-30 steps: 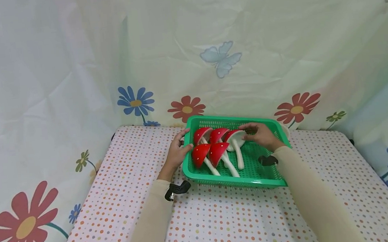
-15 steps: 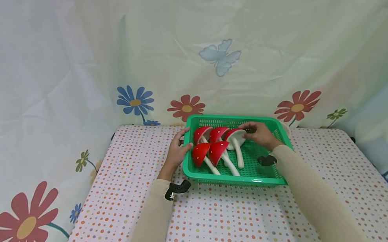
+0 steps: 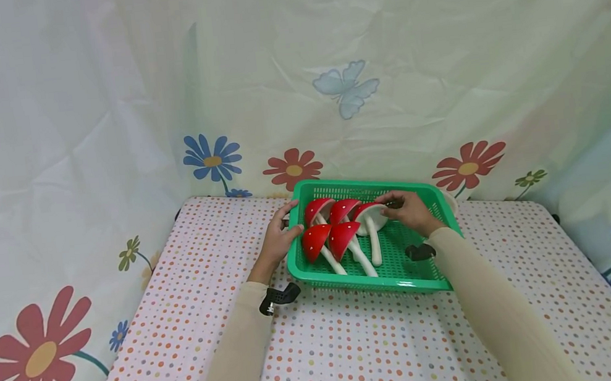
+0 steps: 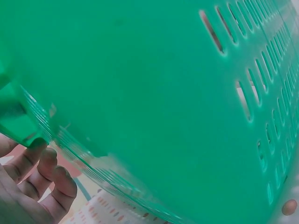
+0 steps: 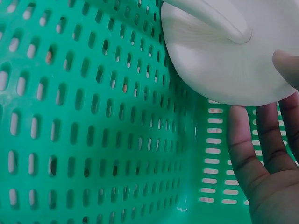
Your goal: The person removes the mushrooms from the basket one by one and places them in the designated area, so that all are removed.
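A green plastic basket (image 3: 357, 282) with slotted walls holds several toy mushrooms with red, white-dotted caps and white stems. My left hand (image 3: 274, 242) grips the basket's left rim; in the left wrist view its curled fingers (image 4: 63, 184) show below the edge. Inside the basket, my right hand (image 3: 414, 213) pinches the cap edge of the rightmost mushroom (image 3: 375, 246). That mushroom's pale underside (image 5: 219, 70) faces the right wrist camera, the thumb on it and the fingers at its edge. Left of it lie two front mushrooms (image 3: 345, 239) and two back ones (image 3: 319, 211), caps tilted.
The basket stands on a table (image 3: 355, 346) with a dotted cloth, near the flower-printed backdrop (image 3: 248, 66). A whitish rounded thing (image 3: 453, 202) shows partly behind the basket's right back corner. Black wrist mounts (image 3: 279, 299) sit on both sleeves.
The rightmost mushroom has shifted slightly left, its stem now nearer the front mushroom, with my right hand still at its cap. My left hand stays on the rim.
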A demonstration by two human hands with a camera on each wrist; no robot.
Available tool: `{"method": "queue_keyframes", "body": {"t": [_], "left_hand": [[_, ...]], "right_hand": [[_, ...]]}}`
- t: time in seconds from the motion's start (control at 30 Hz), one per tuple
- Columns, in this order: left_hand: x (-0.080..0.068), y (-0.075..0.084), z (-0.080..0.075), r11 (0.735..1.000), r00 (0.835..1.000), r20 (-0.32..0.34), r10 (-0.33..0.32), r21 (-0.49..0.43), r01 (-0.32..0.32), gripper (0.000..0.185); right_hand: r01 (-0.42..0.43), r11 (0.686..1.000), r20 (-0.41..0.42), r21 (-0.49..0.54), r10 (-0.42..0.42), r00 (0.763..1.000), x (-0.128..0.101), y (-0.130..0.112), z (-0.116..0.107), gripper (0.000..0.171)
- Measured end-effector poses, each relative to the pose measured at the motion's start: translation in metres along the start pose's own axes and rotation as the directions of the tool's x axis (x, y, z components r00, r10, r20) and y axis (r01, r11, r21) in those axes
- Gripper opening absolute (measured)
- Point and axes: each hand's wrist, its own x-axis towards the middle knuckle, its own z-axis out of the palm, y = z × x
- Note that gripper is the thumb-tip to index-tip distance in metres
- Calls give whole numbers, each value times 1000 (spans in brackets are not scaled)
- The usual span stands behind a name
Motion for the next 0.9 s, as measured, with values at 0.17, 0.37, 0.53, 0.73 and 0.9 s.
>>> {"method": "queue_keyframes", "body": {"t": [0.17, 0.37, 0.53, 0.73, 0.9], "left_hand": [[-1, 0, 0, 1000, 1000, -2, 2, -4, -2, 58], [0, -1, 0, 1000, 1000, -4, -2, 0, 2, 58], [1, -2, 0, 1000, 1000, -9, 5, 6, -5, 57], [1, -2, -1, 1000, 1000, -8, 2, 2, -2, 57], [1, -2, -1, 1000, 1000, -9, -5, 9, 5, 57]], "right_hand": [[-3, 1000, -3, 7, 3, 1000, 0, 0, 0, 33], [-8, 1000, -15, 0, 8, 1000, 0, 0, 1, 31], [-14, 1000, -39, -1, 14, 999, 0, 1, 2, 30], [-19, 999, -66, -28, 17, 998, 0, -2, 3, 26], [-20, 999, -87, -41, 16, 996, -1, -4, 3, 25]]}}
